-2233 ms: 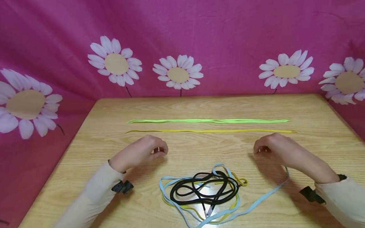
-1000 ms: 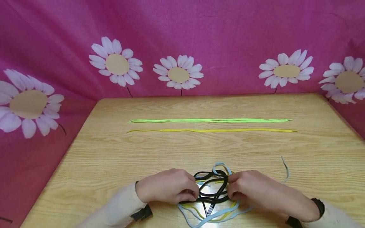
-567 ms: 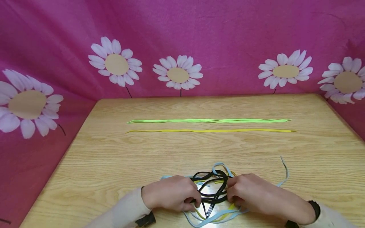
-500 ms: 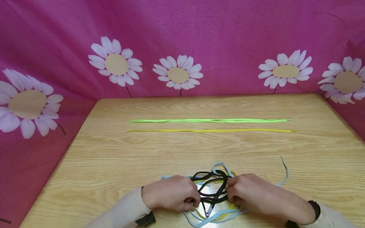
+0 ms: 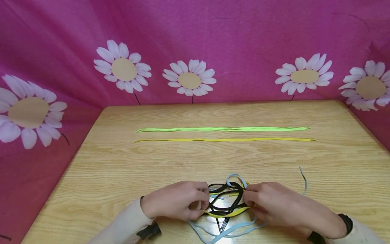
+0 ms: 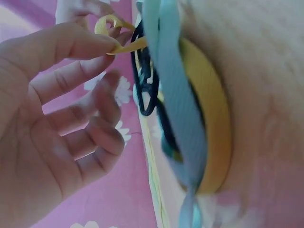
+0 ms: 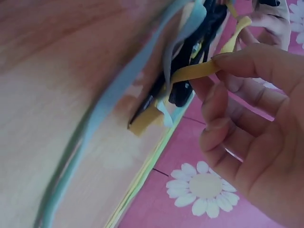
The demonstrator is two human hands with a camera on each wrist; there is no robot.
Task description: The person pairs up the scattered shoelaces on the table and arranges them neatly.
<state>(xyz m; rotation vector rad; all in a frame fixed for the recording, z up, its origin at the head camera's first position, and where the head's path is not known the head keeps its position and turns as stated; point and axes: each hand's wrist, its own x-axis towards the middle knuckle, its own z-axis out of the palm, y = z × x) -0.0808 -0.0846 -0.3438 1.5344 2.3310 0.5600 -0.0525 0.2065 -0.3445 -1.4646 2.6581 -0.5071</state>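
Observation:
Between my hands a flat yellow shoelace [image 5: 230,214] sags in a shallow curve in front of the pile. My left hand [image 5: 179,200] pinches it between thumb and index finger, the other fingers loosely bent, as the left wrist view shows. The right hand [image 5: 275,203] pinches the same yellow shoelace [image 7: 197,72] farther along. Beneath lies a looped black round shoelace [image 5: 226,193] with its tips toward me. A light blue flat shoelace [image 5: 225,234] winds around and under it, one end [image 5: 303,178] trailing out beyond my right hand. Parts of the pile are hidden behind both hands.
A bright green shoelace [image 5: 222,129] lies stretched straight across the wooden table [image 5: 122,169]. Parallel to it and nearer me is another straight yellow shoelace [image 5: 225,139]. A pink cloth [image 5: 243,34] with daisies hangs behind the table and down its left side.
Both hands have come down from mid-table to the pile. They have reached into it and lifted the yellow shoelace in front of the black one. The straight green and yellow laces stay put.

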